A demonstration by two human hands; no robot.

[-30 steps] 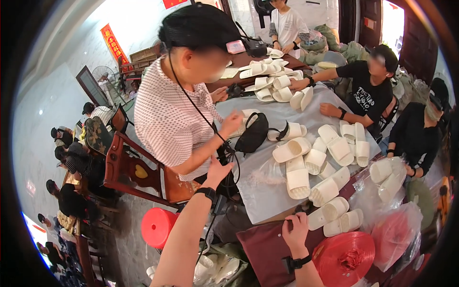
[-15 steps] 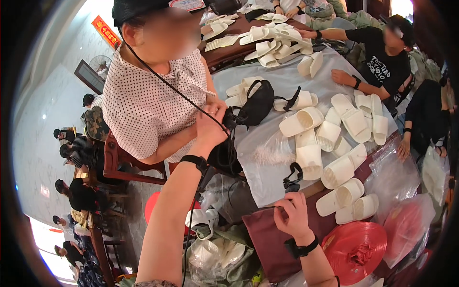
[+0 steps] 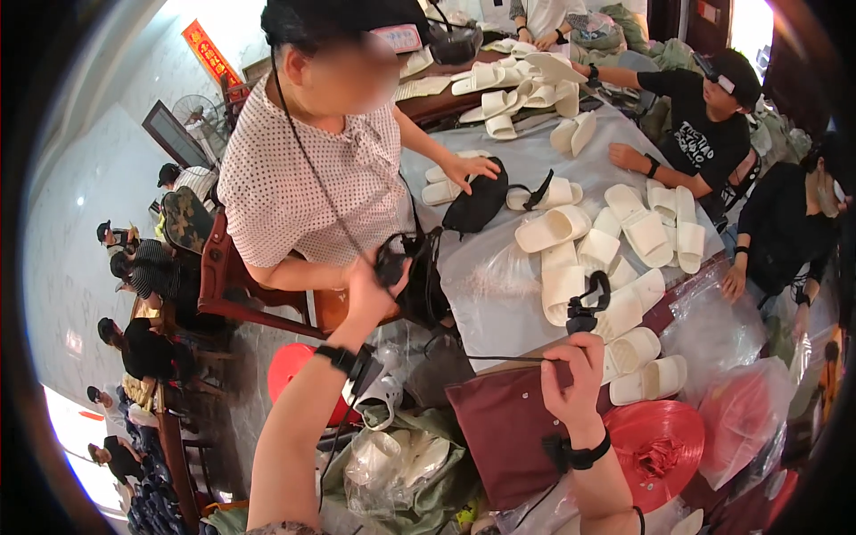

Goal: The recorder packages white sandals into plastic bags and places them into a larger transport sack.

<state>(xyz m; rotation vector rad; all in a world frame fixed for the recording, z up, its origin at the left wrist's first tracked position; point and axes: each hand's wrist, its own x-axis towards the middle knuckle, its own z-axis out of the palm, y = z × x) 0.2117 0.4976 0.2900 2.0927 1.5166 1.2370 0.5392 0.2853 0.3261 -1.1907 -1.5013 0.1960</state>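
Observation:
My left hand (image 3: pixel 367 287) is raised and closed around a small black device (image 3: pixel 392 264) with straps, close to the chest of a person in a dotted white shirt (image 3: pixel 299 178) seated opposite. My right hand (image 3: pixel 575 383) rests at the table's near edge, fingers curled on a thin black cable (image 3: pixel 499 359). The cable leads to a black clip-like piece (image 3: pixel 584 308) just above my fingers. Both wrists wear black bands. The seated person's hand lies on a black pouch (image 3: pixel 477 205).
Several white slippers (image 3: pixel 642 232) lie over the plastic-covered table (image 3: pixel 499 294). A dark red bag (image 3: pixel 504 428) and a red twine spool (image 3: pixel 655 441) sit near my right arm. A red stool (image 3: pixel 294 374) and bagged slippers (image 3: pixel 401 455) are below. Other people sit at the right.
The view has dropped lower and closer to the table. The seated person's hand has moved onto the black pouch. My right hand has slid up toward the black clip piece.

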